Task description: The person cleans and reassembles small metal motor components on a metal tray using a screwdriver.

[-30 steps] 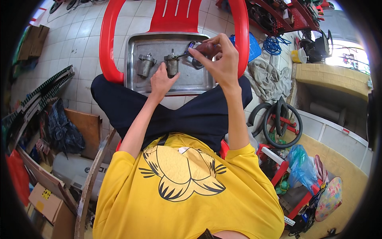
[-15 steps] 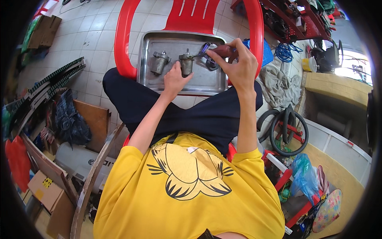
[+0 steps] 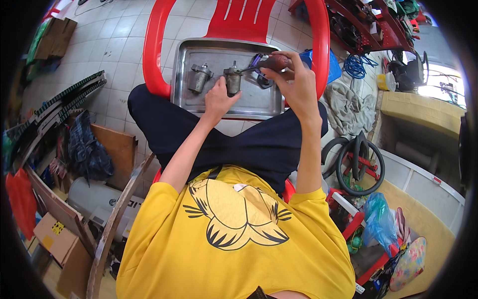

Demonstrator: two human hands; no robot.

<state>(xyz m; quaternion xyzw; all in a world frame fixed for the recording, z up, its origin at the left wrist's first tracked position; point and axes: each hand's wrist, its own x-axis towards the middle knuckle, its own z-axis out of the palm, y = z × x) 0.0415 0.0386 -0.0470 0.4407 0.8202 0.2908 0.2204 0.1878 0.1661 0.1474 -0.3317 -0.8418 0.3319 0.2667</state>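
A steel tray (image 3: pixel 177 65) rests on the red chair in front of me. In it stands a grey, cylindrical starter motor (image 3: pixel 232 82) with a short shaft on top. My left hand (image 3: pixel 219 100) grips its lower body between thumb and fingers. My right hand (image 3: pixel 301 85) is closed around the reddish handle of a screwdriver (image 3: pixel 277 63). Its dark blade reaches left to the upper end of the motor; the exact contact is too small to tell. A second, similar motor (image 3: pixel 200 79) lies tilted to the left. Purple and black parts (image 3: pixel 264 81) lie partly behind the screwdriver.
The red plastic chair (image 3: pixel 157 50) surrounds the tray with its armrests. A blue box (image 3: pixel 323 65) sits beyond the right armrest, near a blue coil of hose (image 3: pixel 357 66) and a grey cloth (image 3: pixel 348 109). Black tubes (image 3: pixel 359 169) lie at right; wooden boards (image 3: pixel 117 224) stand at left.
My right hand has shifted slightly left and turned, and the screwdriver handle has tilted with it. My left hand and the motor have stayed in place.
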